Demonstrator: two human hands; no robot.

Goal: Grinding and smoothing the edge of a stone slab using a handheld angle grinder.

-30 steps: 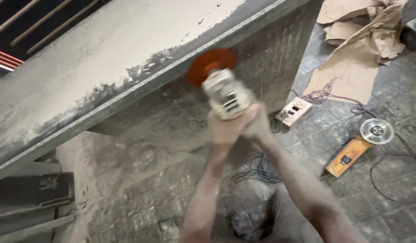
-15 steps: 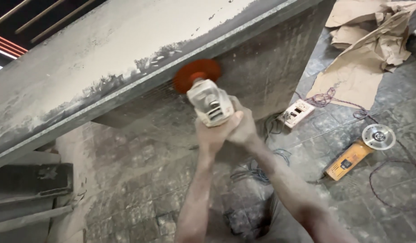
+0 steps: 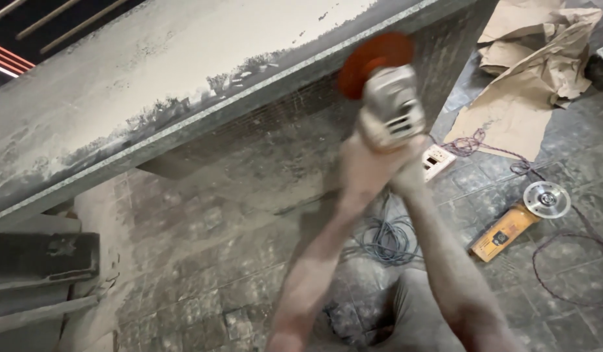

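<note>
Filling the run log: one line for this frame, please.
left hand: grips angle grinder | right hand: grips same | orange disc: at dusty stone slab edge | floor: second grinder, cable coil

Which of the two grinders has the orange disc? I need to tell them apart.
The grey grinder gripped in both hands, left hand and right hand, at the slab edge. The yellow grinder lying on the floor carries a silvery metal disc.

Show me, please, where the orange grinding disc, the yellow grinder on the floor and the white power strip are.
Orange grinding disc (image 3: 370,62), head view, on its upper face.
Yellow grinder (image 3: 503,233), head view, on its body.
White power strip (image 3: 437,161), head view, on its top face.
</note>
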